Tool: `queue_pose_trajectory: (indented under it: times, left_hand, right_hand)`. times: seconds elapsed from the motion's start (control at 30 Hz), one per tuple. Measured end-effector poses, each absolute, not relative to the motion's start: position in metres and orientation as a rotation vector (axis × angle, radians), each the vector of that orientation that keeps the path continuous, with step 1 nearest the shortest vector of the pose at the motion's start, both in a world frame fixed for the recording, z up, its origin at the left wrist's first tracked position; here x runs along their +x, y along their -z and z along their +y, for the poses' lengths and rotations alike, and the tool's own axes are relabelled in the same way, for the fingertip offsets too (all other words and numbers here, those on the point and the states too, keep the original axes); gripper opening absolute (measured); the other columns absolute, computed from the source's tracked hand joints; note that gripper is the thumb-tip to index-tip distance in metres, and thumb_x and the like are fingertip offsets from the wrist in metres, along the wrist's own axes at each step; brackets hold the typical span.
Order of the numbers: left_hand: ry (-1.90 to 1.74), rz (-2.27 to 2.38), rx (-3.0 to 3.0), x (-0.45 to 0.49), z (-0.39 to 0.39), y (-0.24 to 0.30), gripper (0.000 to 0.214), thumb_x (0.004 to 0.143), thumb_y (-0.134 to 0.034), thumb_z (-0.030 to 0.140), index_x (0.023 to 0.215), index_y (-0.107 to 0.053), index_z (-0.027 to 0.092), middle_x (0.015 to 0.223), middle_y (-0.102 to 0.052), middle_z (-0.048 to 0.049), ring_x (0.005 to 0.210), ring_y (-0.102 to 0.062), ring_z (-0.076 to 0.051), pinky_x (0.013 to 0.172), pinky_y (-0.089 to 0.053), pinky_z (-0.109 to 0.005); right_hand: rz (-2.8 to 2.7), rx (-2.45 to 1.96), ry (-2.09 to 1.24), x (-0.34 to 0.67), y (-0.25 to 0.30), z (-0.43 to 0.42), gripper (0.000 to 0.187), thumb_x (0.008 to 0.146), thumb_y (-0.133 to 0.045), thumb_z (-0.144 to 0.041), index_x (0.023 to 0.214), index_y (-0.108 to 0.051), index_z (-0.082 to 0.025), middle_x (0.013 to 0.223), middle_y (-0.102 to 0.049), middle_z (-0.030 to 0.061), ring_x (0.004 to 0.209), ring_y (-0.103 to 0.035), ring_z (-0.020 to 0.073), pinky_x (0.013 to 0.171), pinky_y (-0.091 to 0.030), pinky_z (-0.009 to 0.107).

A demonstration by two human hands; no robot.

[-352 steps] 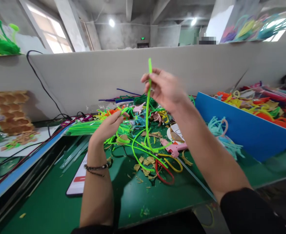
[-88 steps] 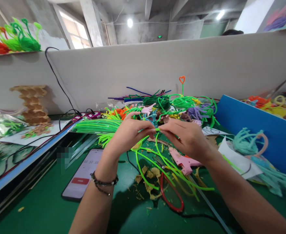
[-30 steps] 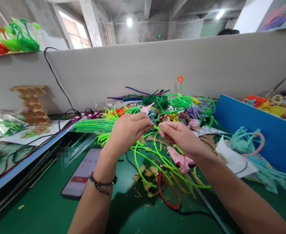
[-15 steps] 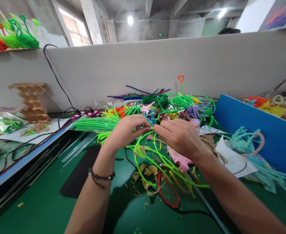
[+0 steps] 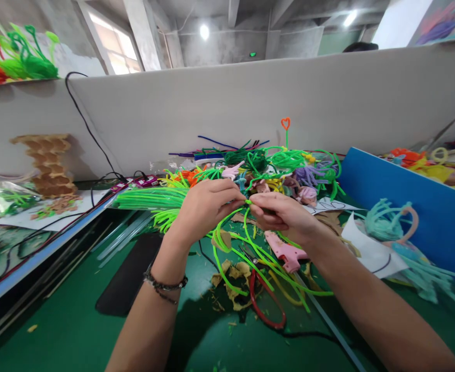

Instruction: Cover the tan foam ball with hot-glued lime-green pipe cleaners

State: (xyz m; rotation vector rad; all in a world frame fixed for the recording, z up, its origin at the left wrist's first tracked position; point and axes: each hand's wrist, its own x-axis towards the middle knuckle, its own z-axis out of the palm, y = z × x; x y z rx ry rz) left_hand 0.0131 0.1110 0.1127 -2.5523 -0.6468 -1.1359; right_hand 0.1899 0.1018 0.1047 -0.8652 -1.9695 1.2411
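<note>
My left hand (image 5: 206, 206) and my right hand (image 5: 279, 216) meet above the green table (image 5: 76, 330). Both pinch the same bundle of bright green pipe cleaners (image 5: 251, 248) at its top, fingertips almost touching. The loose green strands hang down and spread over the table below my hands. A beaded bracelet sits on my left wrist. Under the strands lie red-handled scissors (image 5: 264, 305) and a pink glue gun (image 5: 285, 252).
A heap of coloured pipe cleaners (image 5: 274, 168) lies behind my hands by the grey partition (image 5: 212, 108). A dark phone (image 5: 129, 274) rests at left, near a straight green bundle (image 5: 150, 199). A blue board (image 5: 406, 201) and teal pieces (image 5: 394, 225) stand at right. Brown scraps litter the table.
My right hand has turned, its fingers now curled under the pinch point. Both hands stay together on the green strands. The phone screen went dark about half a second ago.
</note>
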Motion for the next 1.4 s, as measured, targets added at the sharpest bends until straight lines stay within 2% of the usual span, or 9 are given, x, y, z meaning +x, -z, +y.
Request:
queue_pose_trajectory:
  times: [0.1, 0.27, 0.4, 0.63, 0.77, 0.93, 1.03, 1.3, 1.4]
  left_hand:
    - [1.135, -0.733, -2.616, 0.009, 0.115, -0.11, 0.018, 0.086, -0.051, 0.022, 0.075, -0.063, 0.015, 0.071, -0.066, -0.0027, 0.063, -0.06, -0.011, 0.056, -0.046, -0.021]
    - [1.244, -0.821, -2.781, 0.004, 0.116, -0.111, 0.013, 0.083, -0.056, 0.022, 0.074, -0.064, 0.016, 0.065, -0.065, -0.001, 0.059, -0.057, -0.01, 0.055, -0.045, -0.02]
    - [1.259, -0.907, -2.95, 0.005, 0.113, -0.114, 0.014, 0.082, -0.056, 0.022, 0.073, -0.064, 0.015, 0.068, -0.066, -0.0023, 0.059, -0.056, -0.01, 0.052, -0.044, -0.019]
    - [1.274, -0.871, -2.841, 0.011, 0.111, -0.114, 0.015, 0.083, -0.056, 0.021, 0.071, -0.061, 0.015, 0.061, -0.059, 0.0002, 0.055, -0.052, -0.009, 0.051, -0.041, -0.019]
    - [1.239, -0.855, -2.661, 0.015, 0.11, -0.113, 0.013, 0.083, -0.055, 0.02, 0.073, -0.061, 0.014, 0.066, -0.059, -0.0015, 0.06, -0.054, -0.011, 0.055, -0.043, -0.021]
    - [1.113, -0.753, -2.413, 0.023, 0.108, -0.111, 0.02, 0.087, -0.05, 0.024, 0.074, -0.062, 0.015, 0.07, -0.064, -0.0026, 0.066, -0.056, -0.013, 0.06, -0.042, -0.023]
    - [1.0, -0.726, -2.302, 0.026, 0.105, -0.111, 0.021, 0.088, -0.049, 0.025, 0.074, -0.063, 0.018, 0.069, -0.065, -0.0009, 0.066, -0.055, -0.014, 0.058, -0.037, -0.026]
    - [1.252, -0.737, -2.636, 0.02, 0.113, -0.109, 0.012, 0.083, -0.058, 0.024, 0.074, -0.063, 0.018, 0.072, -0.067, -0.0002, 0.07, -0.059, -0.013, 0.064, -0.042, -0.025]
    - [1.379, -0.789, -2.737, 0.019, 0.115, -0.108, 0.013, 0.083, -0.057, 0.026, 0.088, -0.063, 0.017, 0.081, -0.067, -0.0029, 0.078, -0.059, -0.013, 0.072, -0.045, -0.025]
  right_hand:
    - [-1.999, -0.907, -0.9, 0.19, -0.101, 0.102, 0.026, 0.088, -0.036, -0.034, 0.069, -0.048, -0.019, 0.046, -0.032, -0.0077, 0.039, -0.026, 0.0077, 0.042, -0.025, 0.023]
    - [-2.199, -0.679, 0.688, 0.196, -0.103, 0.098, 0.017, 0.088, -0.044, -0.018, 0.086, -0.061, -0.02, 0.056, -0.053, -0.0038, 0.05, -0.041, 0.0093, 0.051, -0.027, 0.025]
    - [-2.125, -0.465, 1.078, 0.203, -0.11, 0.099, 0.019, 0.087, -0.046, -0.012, 0.079, -0.062, -0.018, 0.057, -0.058, -0.0031, 0.054, -0.046, 0.0092, 0.053, -0.03, 0.023]
    - [-2.217, -0.689, 0.856, 0.201, -0.11, 0.097, 0.028, 0.091, -0.039, -0.02, 0.067, -0.055, -0.018, 0.058, -0.055, -0.0009, 0.051, -0.043, 0.0097, 0.051, -0.026, 0.025]
    - [-2.23, -0.829, 0.222, 0.196, -0.108, 0.097, 0.027, 0.09, -0.034, -0.027, 0.067, -0.046, -0.018, 0.061, -0.05, 0.0, 0.055, -0.042, 0.0102, 0.052, -0.027, 0.025]
    - [-1.9, -0.946, -0.855, 0.193, -0.109, 0.096, 0.033, 0.084, -0.037, -0.03, 0.054, -0.028, -0.021, 0.046, -0.025, -0.0079, 0.041, -0.023, 0.006, 0.041, -0.019, 0.022]
    - [-1.755, -0.912, -1.247, 0.195, -0.109, 0.098, 0.035, 0.082, -0.038, -0.034, 0.051, -0.027, -0.022, 0.045, -0.022, -0.0093, 0.037, -0.016, 0.0047, 0.036, -0.014, 0.022]
    - [-2.018, -0.917, -0.714, 0.2, -0.117, 0.095, 0.026, 0.082, -0.044, -0.025, 0.057, -0.048, -0.017, 0.05, -0.035, -0.0064, 0.046, -0.029, 0.0048, 0.042, -0.021, 0.022]
    - [-2.022, -0.899, -0.621, 0.206, -0.121, 0.092, 0.026, 0.084, -0.042, -0.025, 0.061, -0.05, -0.017, 0.051, -0.034, -0.0064, 0.045, -0.028, 0.0049, 0.042, -0.022, 0.023]
